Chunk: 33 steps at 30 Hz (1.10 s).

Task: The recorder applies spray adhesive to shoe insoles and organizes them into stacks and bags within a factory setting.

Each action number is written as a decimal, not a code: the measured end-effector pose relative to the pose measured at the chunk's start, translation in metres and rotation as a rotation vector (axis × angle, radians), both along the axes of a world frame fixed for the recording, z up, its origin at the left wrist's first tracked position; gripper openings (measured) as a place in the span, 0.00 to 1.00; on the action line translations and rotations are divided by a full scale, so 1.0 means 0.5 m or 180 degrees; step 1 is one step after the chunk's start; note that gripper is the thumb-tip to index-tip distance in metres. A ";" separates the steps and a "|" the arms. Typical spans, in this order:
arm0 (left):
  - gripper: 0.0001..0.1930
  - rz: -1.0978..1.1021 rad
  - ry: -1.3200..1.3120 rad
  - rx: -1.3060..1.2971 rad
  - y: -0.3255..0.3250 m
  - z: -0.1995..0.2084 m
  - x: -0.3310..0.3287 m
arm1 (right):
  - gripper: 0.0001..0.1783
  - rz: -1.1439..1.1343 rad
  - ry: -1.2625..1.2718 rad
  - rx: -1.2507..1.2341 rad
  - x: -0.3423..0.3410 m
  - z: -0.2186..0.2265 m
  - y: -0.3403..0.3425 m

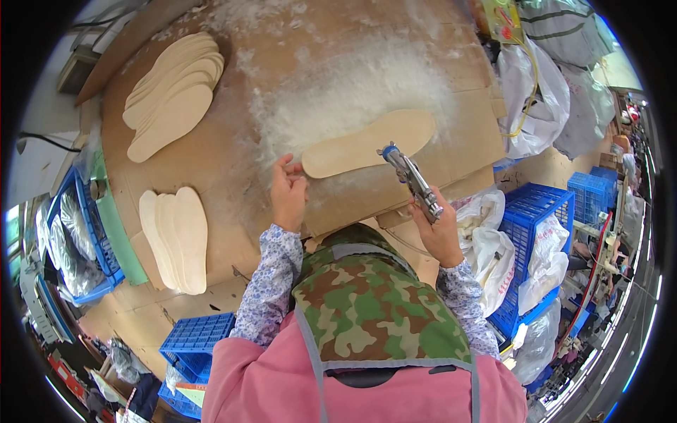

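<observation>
A cream-coloured insole (pixel 370 143) lies flat on the cardboard-covered table in front of me, one end pointing left and the other up to the right. My left hand (pixel 288 194) is at its left end, fingers partly bent and apart, the fingertips at or just beside the edge. In my right hand (pixel 438 229) is a metal spray gun (pixel 416 185) with a blue ring near its nozzle. The gun's tip is over the insole's near edge. Whether a finger presses the trigger is hidden.
Fanned insoles (pixel 176 95) lie at the far left, and a smaller stack (pixel 175 240) sits nearer. White residue (pixel 345 92) coats the cardboard (pixel 240 204). Blue crates (pixel 529 247) with plastic bags stand right; another crate (pixel 197 335) is at lower left. A yellow hose (pixel 534 92) hangs at right.
</observation>
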<state>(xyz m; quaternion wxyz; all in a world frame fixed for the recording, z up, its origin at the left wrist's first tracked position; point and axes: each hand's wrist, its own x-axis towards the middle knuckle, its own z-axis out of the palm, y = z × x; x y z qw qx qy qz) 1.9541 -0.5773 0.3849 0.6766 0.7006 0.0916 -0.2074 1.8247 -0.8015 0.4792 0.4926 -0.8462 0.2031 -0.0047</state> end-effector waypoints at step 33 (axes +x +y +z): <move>0.24 -0.0260 0.0007 -0.0155 0.026 0.027 -0.001 | 0.12 -0.0376 -0.0046 -0.0431 -0.070 -0.001 0.023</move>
